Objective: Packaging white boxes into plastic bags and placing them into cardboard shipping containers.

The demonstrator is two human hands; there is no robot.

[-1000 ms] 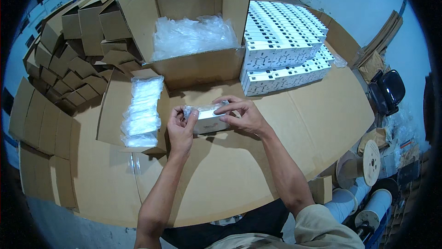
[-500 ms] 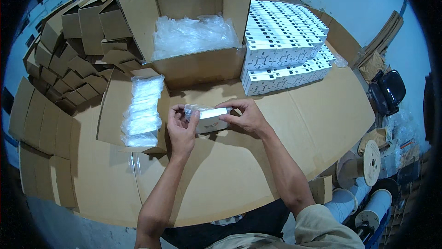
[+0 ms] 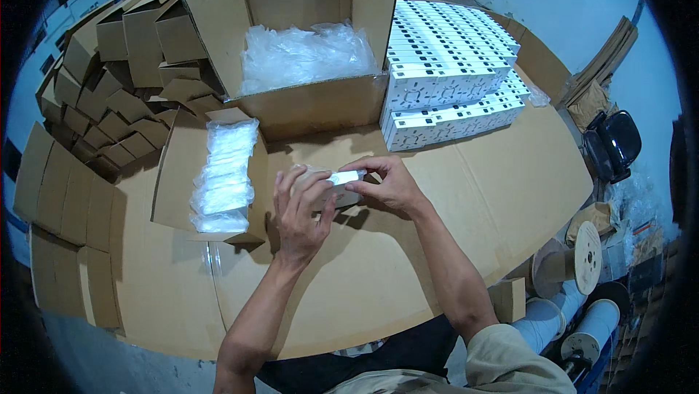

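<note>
Here, both hands (image 3: 346, 194) clasp the small white box (image 3: 342, 180) — between them.

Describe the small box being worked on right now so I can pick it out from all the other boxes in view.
Start at the large open carton of clear plastic bags at the top of the cardboard-covered table. Just below it, both hands meet: the left hand and right hand hold one small white box between them. Unlike the stacked white boxes to the right, it is single and lifted.
</note>
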